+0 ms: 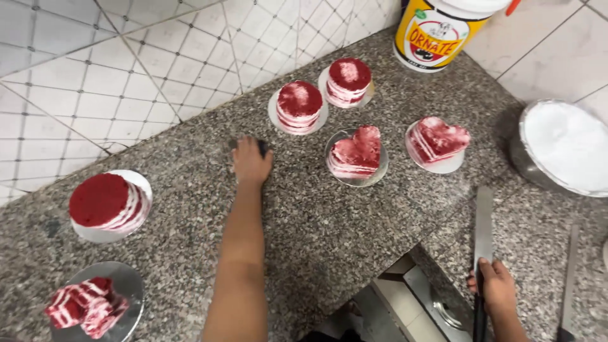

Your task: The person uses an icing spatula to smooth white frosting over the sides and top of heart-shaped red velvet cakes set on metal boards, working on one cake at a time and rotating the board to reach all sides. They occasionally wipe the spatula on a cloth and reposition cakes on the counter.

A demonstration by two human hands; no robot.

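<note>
Speckled granite counter point(329, 234) beneath tiled wall point(126, 69)

A small dark thing point(259, 146) lies flat near the middle of the frame, mostly hidden under the left hand point(251, 162). A long flat metal knife point(483, 228) lies at lower right, its dark handle in the right hand point(496, 286).

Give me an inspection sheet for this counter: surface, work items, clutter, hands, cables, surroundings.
Surface: speckled granite counter, angled around a corner.
Work items: dark small object under the left hand; long flat spatula in the right hand.
Clutter: two round red layer cakes, two heart-shaped cakes, larger round cake, cake offcuts on a board, bowl of white cream, yellow tub.
Hands: left hand on the counter; right hand gripping.
Cables: nothing seen.
Surroundings: white tiled walls.
</note>
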